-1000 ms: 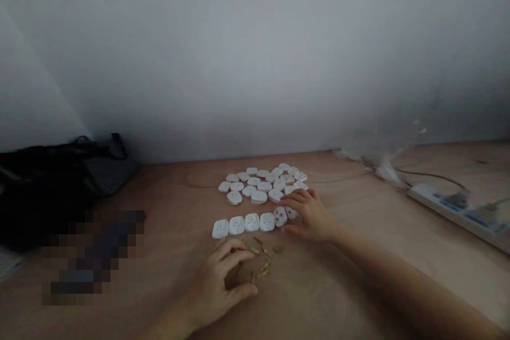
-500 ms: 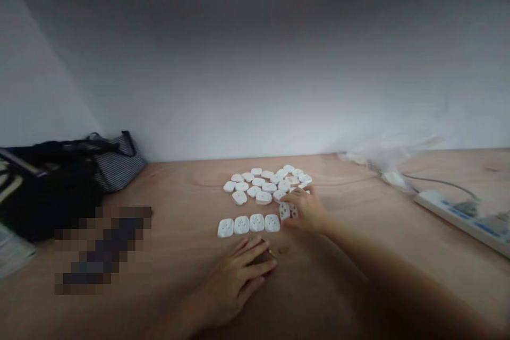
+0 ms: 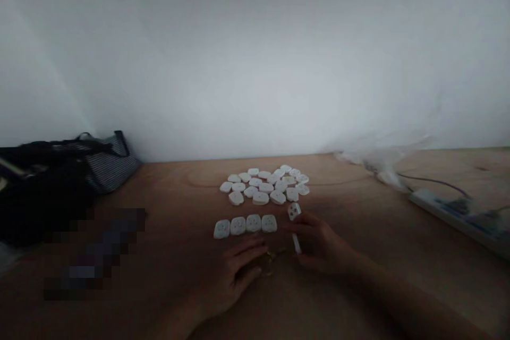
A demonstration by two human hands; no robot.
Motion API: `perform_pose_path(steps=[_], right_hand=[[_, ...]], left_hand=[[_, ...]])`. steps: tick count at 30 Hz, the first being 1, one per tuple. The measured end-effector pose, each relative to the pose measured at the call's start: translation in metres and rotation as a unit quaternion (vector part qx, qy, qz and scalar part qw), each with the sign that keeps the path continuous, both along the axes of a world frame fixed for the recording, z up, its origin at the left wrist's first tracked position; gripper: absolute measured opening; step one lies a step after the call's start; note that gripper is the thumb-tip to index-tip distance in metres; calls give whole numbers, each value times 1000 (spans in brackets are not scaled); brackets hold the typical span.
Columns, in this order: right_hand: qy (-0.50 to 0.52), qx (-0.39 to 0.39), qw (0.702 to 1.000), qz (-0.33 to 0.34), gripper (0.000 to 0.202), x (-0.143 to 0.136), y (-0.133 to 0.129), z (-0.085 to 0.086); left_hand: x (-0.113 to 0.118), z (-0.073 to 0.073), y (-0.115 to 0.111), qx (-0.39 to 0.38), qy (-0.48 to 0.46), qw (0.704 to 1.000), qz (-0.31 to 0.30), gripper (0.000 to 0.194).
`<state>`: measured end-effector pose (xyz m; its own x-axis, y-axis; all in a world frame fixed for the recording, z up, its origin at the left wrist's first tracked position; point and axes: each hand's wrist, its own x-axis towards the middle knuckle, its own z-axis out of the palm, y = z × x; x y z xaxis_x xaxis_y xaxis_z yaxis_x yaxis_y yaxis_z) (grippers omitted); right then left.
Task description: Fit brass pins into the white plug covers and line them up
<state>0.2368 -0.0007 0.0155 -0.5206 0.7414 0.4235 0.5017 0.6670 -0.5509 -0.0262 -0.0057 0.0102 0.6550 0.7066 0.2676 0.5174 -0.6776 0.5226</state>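
Note:
Four white plastic socket covers, rounded squares with small holes, lie in a row (image 3: 238,226) on the wooden table. My right hand (image 3: 329,249) is right of the row, its thumb and fingers closed round another white socket cover (image 3: 296,244), seen edge-on. Just beyond its fingertips, one more socket cover (image 3: 294,211) sits tilted with its holes showing. My left hand (image 3: 235,273) rests in front of the row, thumb and index finger apart. Small brass-coloured pieces (image 3: 270,257) lie at its fingertips; their exact shape is blurred.
Behind the row is a loose cluster of white socket covers (image 3: 265,187). At the left stand a black bag (image 3: 48,196) and a striped bag (image 3: 107,167), near a pixelated dark object (image 3: 99,249). A power strip (image 3: 450,212) and clear plastic bag (image 3: 382,156) are at the right.
My right hand has drawn back from the cluster toward me, with a socket cover in it. The left hand's fingers have bent slightly near the brass-coloured pieces. The picture is darker.

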Motion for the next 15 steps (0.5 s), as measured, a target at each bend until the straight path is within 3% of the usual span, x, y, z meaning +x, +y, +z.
perform_pose_path(steps=[3, 7, 15], right_hand=[[-10, -36, 999, -14, 59, -1, -1, -3], [-4, -84, 995, -56, 48, -4, -2, -5], [59, -76, 995, -22, 46, -3, -7, -12]], left_hand=[[-5, -4, 2, 11, -17, 999, 30, 37], [-7, -5, 3, 7, -20, 999, 35, 36], [-3, -2, 3, 1, -28, 1000, 3, 35]])
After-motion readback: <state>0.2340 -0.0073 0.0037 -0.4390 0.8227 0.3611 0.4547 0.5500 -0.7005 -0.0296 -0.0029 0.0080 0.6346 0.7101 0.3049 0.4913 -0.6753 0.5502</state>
